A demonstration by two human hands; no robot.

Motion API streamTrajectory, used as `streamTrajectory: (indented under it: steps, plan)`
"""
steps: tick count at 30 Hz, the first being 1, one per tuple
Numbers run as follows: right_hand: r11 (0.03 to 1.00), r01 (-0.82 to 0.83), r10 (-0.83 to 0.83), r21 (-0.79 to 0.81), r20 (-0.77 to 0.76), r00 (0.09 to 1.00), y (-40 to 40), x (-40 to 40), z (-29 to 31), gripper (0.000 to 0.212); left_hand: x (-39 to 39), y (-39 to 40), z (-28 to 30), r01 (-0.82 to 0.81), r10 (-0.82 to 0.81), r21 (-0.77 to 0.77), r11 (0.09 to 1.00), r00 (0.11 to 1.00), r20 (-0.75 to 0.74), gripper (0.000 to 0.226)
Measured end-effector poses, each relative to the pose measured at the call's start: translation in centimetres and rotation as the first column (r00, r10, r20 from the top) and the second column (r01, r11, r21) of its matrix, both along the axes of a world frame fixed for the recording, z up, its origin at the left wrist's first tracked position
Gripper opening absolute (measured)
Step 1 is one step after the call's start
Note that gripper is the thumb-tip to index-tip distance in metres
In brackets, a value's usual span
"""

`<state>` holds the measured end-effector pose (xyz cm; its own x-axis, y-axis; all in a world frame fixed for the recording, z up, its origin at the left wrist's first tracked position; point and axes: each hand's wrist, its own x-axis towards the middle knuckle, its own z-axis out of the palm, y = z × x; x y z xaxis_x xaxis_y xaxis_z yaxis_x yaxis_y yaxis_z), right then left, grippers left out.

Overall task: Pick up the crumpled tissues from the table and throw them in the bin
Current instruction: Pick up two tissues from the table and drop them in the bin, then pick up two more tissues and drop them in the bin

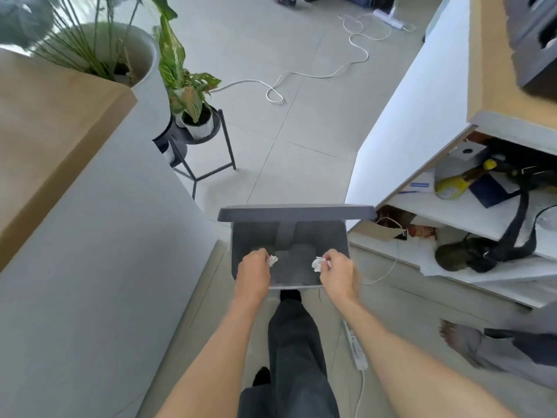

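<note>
A grey bin [340, 236] stands on the floor straight ahead, its lid [295, 213] raised at the far side and its inside dark. Both my hands hover over its open mouth. My left hand [253, 271] pinches a small white crumpled tissue [272, 260] at its fingertips. My right hand [339, 273] pinches another white crumpled tissue [318, 263]. A foot in a dark sock [290, 294] rests at the bin's near edge, under a dark trouser leg.
A wood-topped white counter [60, 182] runs along the left. White shelves [470, 212] with clutter stand on the right. A plant stand [202, 137] and a white cable [301, 75] lie on the floor beyond the bin. A power strip [357, 348] lies near my right forearm.
</note>
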<state>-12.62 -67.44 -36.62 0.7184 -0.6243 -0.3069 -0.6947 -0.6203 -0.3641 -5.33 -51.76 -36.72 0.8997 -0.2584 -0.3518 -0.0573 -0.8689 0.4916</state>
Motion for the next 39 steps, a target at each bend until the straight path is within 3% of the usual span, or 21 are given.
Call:
streamTrajectory:
  steps: [4, 5, 8, 10, 14, 18, 25, 31, 39]
  plan:
    - [1.000, 0.017, -0.017, -0.004, -0.006, 1.000, -0.2, 1.2, -2.7, 0.018, 0.9, -0.9, -3.4, 0.011, -0.010, 0.014, 1.000, 0.999, -0.050, 0.016]
    - [1.000, 0.009, -0.009, -0.005, -0.015, 1.000, -0.2, 1.4, -3.3, 0.023, 1.0, -1.1, -4.0, 0.013, -0.012, 0.012, 1.000, 0.996, -0.083, 0.025]
    - [0.993, -0.055, 0.073, 0.107, -0.175, 0.982, -0.4, 1.8, -4.8, 0.061, 1.2, -1.5, -5.5, 0.107, -0.100, 0.013, 0.994, 0.956, -0.277, 0.087]
    - [0.979, -0.095, 0.150, 0.180, -0.320, 0.935, -0.5, 1.6, -5.2, 0.081, 0.9, -1.2, -6.1, 0.182, -0.145, 0.085, 0.980, 0.933, -0.329, 0.103]
    - [0.973, -0.124, 0.194, 0.193, -0.407, 0.893, -0.6, 0.5, -4.8, 0.079, 0.4, -0.2, -5.7, 0.171, -0.114, 0.150, 0.974, 0.937, -0.330, 0.096]
    - [0.971, -0.150, 0.214, 0.186, -0.395, 0.893, 0.5, 0.4, -2.5, 0.062, 0.4, 0.7, -3.4, 0.140, -0.088, 0.168, 0.976, 0.955, -0.284, 0.082]
    - [0.936, -0.283, 0.343, 0.212, -0.357, 0.869, 3.6, 2.3, 4.4, 0.055, 0.8, 2.9, 4.2, 0.132, -0.058, 0.203, 0.970, 0.941, -0.333, 0.059]
    - [0.860, -0.470, 0.509, 0.198, -0.273, 0.816, 6.0, 5.8, 12.4, 0.057, 3.4, 5.3, 13.2, 0.071, -0.036, 0.233, 0.970, 0.987, -0.154, 0.061]
    - [0.747, -0.664, 0.653, -0.025, -0.161, 0.740, 9.1, 12.5, 23.9, 0.052, 7.5, 9.3, 25.6, -0.095, 0.082, 0.204, 0.974, 0.994, 0.069, 0.064]
